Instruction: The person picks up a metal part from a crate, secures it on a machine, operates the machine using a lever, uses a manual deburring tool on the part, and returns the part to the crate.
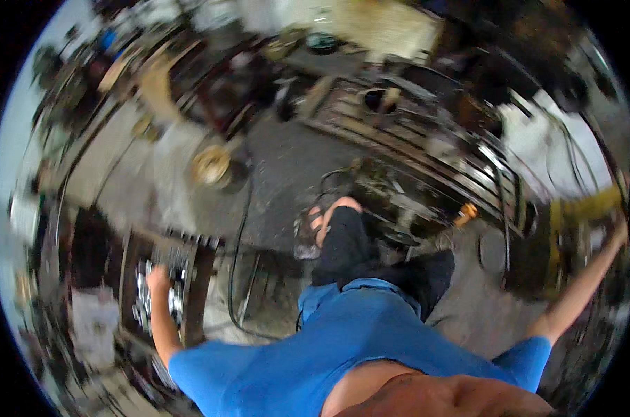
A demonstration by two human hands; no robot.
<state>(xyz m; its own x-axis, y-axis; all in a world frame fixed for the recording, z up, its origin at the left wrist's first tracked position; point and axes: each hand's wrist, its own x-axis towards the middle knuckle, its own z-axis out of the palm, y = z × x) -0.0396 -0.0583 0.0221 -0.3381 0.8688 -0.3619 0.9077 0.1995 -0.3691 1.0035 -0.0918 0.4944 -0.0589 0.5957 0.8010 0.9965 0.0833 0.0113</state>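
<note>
Left hand (159,276) is showing blurred over shiny metal pieces (142,309); right hand (619,231) is smearing near the view's edge; I cannot tell either's openness or hold.

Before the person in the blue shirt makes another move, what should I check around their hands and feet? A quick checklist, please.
1. Left hand over the brown, straight-sided box of shiny metal parts: ok.
2. Left hand's grip on any part: cannot tell, blurred.
3. Right hand, stretched out near the yellow bar, free of any hold: cannot tell, blurred at the picture's edge.
4. Long dark cable on the floor apart from the visible foot: ok.
5. Foot fully covered: not ok; the dark strapped sandal leaves skin bare.
6. Round yellowish roll away from that foot: ok.
</note>
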